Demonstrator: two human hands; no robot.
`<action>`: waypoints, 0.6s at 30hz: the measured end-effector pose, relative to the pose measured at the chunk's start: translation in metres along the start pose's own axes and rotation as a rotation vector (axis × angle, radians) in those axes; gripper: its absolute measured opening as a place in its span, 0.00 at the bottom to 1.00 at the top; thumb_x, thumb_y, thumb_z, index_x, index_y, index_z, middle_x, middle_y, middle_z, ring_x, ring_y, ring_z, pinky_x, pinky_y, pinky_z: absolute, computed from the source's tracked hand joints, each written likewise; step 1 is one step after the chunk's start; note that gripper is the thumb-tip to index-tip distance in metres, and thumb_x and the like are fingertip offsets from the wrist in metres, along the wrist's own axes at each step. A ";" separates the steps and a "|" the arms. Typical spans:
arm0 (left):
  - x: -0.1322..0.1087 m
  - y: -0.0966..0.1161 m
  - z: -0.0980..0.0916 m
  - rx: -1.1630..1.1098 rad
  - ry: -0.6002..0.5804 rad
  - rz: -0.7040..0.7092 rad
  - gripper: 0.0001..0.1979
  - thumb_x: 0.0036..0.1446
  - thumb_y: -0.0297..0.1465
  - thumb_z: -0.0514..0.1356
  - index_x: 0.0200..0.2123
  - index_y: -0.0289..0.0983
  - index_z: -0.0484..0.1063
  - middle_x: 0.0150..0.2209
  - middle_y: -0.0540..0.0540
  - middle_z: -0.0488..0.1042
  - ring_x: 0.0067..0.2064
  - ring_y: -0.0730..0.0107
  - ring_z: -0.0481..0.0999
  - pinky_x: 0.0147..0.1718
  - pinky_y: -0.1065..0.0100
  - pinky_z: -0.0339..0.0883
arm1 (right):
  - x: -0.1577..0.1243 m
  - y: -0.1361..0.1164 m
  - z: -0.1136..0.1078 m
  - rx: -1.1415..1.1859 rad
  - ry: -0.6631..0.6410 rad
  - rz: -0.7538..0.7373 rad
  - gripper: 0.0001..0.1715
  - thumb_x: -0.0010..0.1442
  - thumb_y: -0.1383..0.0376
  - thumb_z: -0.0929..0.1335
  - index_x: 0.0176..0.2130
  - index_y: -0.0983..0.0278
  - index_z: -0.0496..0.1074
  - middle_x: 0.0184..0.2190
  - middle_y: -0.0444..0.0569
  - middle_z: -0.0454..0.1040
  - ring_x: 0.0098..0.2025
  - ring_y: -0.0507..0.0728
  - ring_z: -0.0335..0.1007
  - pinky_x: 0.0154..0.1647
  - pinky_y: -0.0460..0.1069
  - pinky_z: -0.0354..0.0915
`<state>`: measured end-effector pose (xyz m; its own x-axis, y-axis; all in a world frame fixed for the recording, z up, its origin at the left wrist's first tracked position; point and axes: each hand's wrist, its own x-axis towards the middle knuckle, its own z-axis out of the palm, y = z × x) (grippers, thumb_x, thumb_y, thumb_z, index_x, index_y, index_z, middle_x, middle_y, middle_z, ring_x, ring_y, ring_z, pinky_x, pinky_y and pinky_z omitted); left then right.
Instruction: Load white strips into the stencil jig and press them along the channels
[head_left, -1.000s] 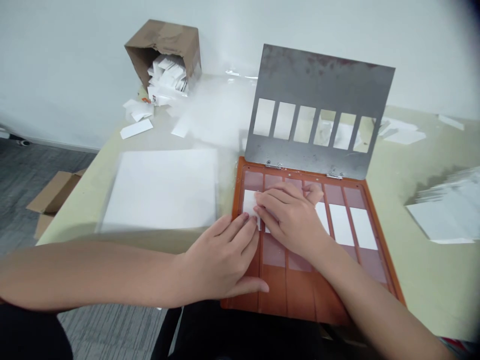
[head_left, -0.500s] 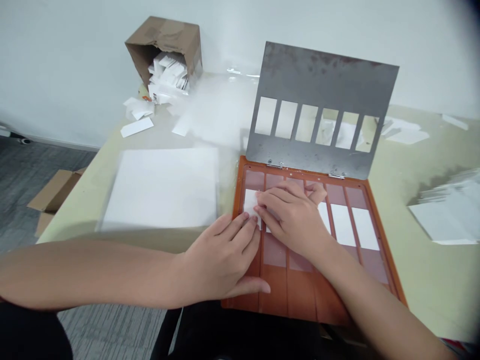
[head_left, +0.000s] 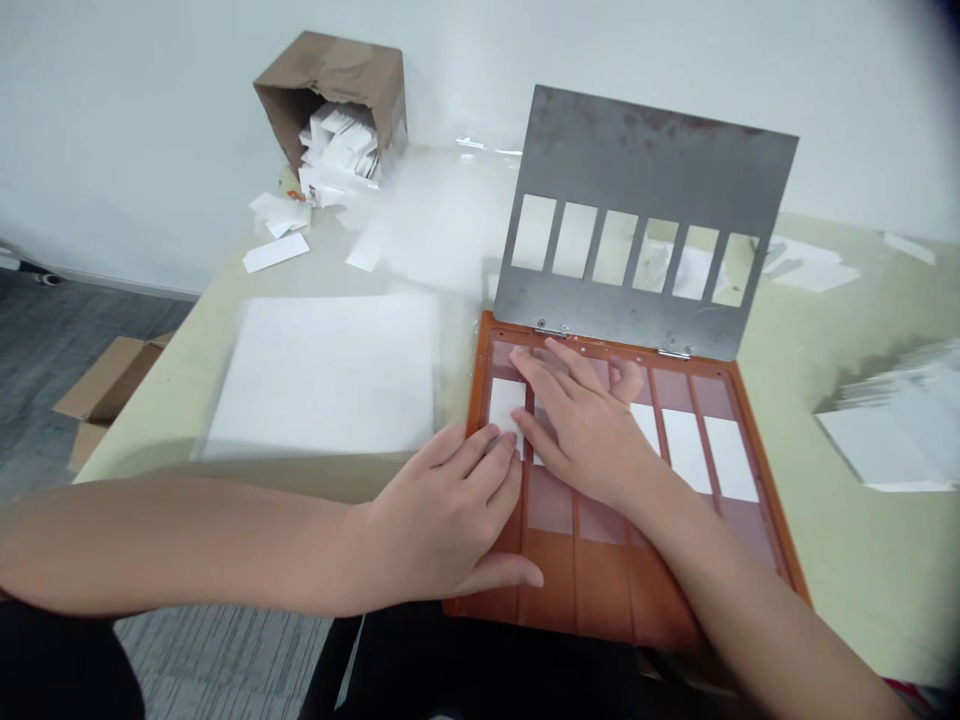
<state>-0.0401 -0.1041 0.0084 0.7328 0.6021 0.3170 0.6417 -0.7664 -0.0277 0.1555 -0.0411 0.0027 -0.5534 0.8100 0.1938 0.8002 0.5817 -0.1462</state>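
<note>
An orange tray [head_left: 600,590] with long slots lies at the table's front edge. Its hinged grey metal lid [head_left: 652,150], cut with several rectangular windows, stands raised at the back. In the leftmost slot rests a white card [head_left: 507,405]; my left hand [head_left: 457,510] lies flat with its fingertips on the card's lower part, thumb apart. My right hand [head_left: 592,430] is spread over the neighbouring slots, its thumb tip at the card's right edge and its fingers reaching toward the hinge side. More white cards [head_left: 688,450] sit in the right-hand slots; those under my right hand are partly hidden.
Left of the tray lies a stack of white sheets [head_left: 322,380]. A cardboard box [head_left: 345,65] on its side spills white paper pieces [head_left: 341,145] at the back. Piled white cards [head_left: 900,430] are at the right. Another open carton [head_left: 112,385] stands on the floor.
My right hand's fingers have lifted off the leftmost card and stretched out toward the hinge, uncovering more of it. My left hand stays in place.
</note>
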 end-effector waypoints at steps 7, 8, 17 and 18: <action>-0.001 0.000 0.000 -0.002 0.002 0.005 0.40 0.64 0.56 0.42 0.51 0.26 0.73 0.51 0.34 0.77 0.54 0.51 0.74 0.53 0.56 0.61 | 0.000 0.002 0.003 0.182 0.142 -0.017 0.21 0.66 0.64 0.64 0.58 0.59 0.63 0.53 0.52 0.76 0.57 0.64 0.70 0.63 0.69 0.43; -0.001 0.000 0.000 -0.004 0.003 0.004 0.40 0.64 0.56 0.42 0.50 0.25 0.74 0.51 0.34 0.77 0.54 0.51 0.74 0.53 0.56 0.60 | 0.001 0.002 0.004 0.228 0.183 -0.018 0.21 0.65 0.65 0.65 0.57 0.59 0.63 0.53 0.52 0.76 0.54 0.63 0.72 0.63 0.68 0.48; -0.001 0.001 -0.001 -0.028 -0.013 0.004 0.39 0.64 0.56 0.43 0.50 0.26 0.73 0.51 0.32 0.76 0.55 0.50 0.73 0.54 0.54 0.60 | 0.006 0.005 0.011 0.354 0.349 -0.094 0.08 0.66 0.67 0.64 0.43 0.60 0.73 0.52 0.54 0.73 0.44 0.56 0.76 0.59 0.62 0.65; -0.001 0.001 -0.001 -0.026 -0.014 0.006 0.40 0.64 0.56 0.43 0.50 0.26 0.73 0.51 0.32 0.76 0.55 0.49 0.73 0.54 0.54 0.60 | 0.006 0.004 0.009 0.330 0.336 -0.106 0.08 0.66 0.68 0.64 0.40 0.60 0.73 0.49 0.53 0.75 0.44 0.55 0.76 0.62 0.63 0.61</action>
<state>-0.0405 -0.1053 0.0092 0.7394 0.6007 0.3040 0.6316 -0.7753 -0.0043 0.1534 -0.0336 -0.0057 -0.4793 0.7077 0.5190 0.5971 0.6964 -0.3981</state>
